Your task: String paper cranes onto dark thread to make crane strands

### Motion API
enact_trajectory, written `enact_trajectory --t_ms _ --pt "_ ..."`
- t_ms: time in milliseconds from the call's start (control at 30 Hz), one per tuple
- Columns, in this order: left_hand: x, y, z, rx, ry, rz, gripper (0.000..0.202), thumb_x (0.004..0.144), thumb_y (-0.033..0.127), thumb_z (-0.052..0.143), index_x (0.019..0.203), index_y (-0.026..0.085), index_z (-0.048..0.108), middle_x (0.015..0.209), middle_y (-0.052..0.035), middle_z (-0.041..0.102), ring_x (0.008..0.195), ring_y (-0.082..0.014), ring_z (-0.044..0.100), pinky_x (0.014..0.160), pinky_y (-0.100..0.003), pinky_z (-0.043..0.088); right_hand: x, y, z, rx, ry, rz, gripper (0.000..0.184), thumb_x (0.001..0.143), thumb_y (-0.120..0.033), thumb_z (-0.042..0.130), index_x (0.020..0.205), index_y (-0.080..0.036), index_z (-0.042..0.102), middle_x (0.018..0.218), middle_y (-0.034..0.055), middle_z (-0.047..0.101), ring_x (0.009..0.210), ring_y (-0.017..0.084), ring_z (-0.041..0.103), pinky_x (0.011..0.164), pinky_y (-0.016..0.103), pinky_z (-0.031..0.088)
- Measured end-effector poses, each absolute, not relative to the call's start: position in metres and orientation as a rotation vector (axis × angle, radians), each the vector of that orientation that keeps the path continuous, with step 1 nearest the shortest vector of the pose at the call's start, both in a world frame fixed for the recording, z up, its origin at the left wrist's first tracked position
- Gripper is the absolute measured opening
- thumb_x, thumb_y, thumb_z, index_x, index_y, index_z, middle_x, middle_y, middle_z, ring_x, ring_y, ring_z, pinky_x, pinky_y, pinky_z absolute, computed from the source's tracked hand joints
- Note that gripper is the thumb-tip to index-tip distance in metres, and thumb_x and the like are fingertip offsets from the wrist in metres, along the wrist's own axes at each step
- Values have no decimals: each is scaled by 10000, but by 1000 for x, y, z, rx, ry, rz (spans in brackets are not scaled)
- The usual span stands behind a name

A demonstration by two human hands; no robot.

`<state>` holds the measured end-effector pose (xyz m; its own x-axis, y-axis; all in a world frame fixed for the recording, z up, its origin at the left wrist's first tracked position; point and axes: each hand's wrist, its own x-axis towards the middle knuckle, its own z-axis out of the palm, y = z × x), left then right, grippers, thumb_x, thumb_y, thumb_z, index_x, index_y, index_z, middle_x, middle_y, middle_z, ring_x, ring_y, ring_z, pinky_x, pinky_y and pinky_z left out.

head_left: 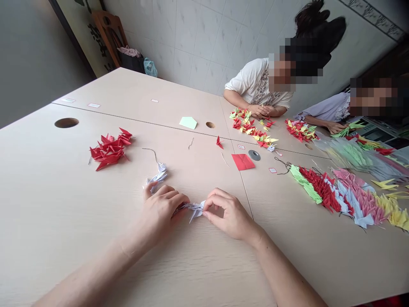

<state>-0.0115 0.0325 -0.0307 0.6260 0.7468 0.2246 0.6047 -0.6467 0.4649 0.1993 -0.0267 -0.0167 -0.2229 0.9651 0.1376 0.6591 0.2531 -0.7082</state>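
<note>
A pale paper crane [194, 209] is pinched by the left hand [161, 209] and right hand [227, 214]; white folded cranes [159, 175] are laid just beyond it. Red cranes [110, 149] are heaped farther left, apparently threaded.

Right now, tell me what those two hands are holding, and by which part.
The left hand and the right hand pinch a pale paper crane from either side, by its body; the fingers hide the exact fold.

view: single, head-worn | facing: forward and down across tabletop [79, 238] | left hand [161, 209], right hand [228, 215]: near, lower centre | tiled wall [198, 42]: far beyond grip
</note>
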Motion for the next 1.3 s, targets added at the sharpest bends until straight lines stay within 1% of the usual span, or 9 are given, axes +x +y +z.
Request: enact_trajectory --t_ms 100,233,367,433,533,667,733,1000,1300 --pt "-12 32 -29 2510 1070 567 81 868 247 582 832 272 649 756 47 710 847 -195 622 976 -467 175 200 -26 -16 -1568 -1837 699 45 850 -188 597 884 -216 589 910 6 601 716 113 539 675 249 464" --pt "-12 32 -28 2507 1055 563 89 873 233 577 830 271 645 760 44 712 848 -194 619 970 -472 178 201 -25 -18 -1716 -1766 830 182 830 -286 642 997 -230 596 914 -7 616 638 99 514 617 241 451" --pt "-13 33 -28 2507 1049 571 76 872 238 582 837 271 641 768 43 711 858 -191 615 969 -470 171 199 -25 -20 -1709 -1759 987 27 830 -234 616 854 -222 622 710 -45 581 605 95 483 534 208 380" --pt "-14 33 -28 2507 1044 570 74 875 238 581 843 271 640 770 45 710 861 -187 614 970 -467 167 199 -25 -20 -1696 -1733 1003 45 833 -226 607 789 -212 607 664 -50 558 580 89 457 508 201 354" --pt "-14 34 -27 2506 1051 574 65 868 228 591 847 268 638 764 50 707 859 -181 613 975 -459 166 199 -25 -20 -1658 -1702 962 15 836 -231 606 839 -216 605 689 -43 569 600 93 478 528 200 389" --pt "-13 33 -28 2511 1082 592 34 854 249 615 839 265 641 736 55 696 846 -182 616 981 -460 169 197 -27 -20 -1547 -1867 740 323 829 -114 540 1125 -235 588 815 -18 593 697 107 531 695 236 462" --pt "-13 33 -29 2514 1093 601 44 861 273 608 834 265 642 724 54 694 838 -184 617 980 -465 171 195 -27 -20 -1521 -1982 652 426 798 -56 517 1180 -237 569 813 -16 583 719 115 539 728 251 460" --pt "-11 33 -32 2531 1105 608 99 873 301 597 798 255 642 696 53 694 815 -184 618 978 -477 176 193 -26 -25 -1613 -2019 552 93 819 -133 582 845 -222 588 746 -25 566 695 117 523 650 237 411" --pt "-6 31 -37 2565 1035 642 87 895 292 584 837 269 645 771 55 711 855 -195 615 978 -482 174 200 -25 -22 -1656 -2103 390 121 798 -149 630 737 -205 541 730 -28 591 696 121 527 668 257 369"
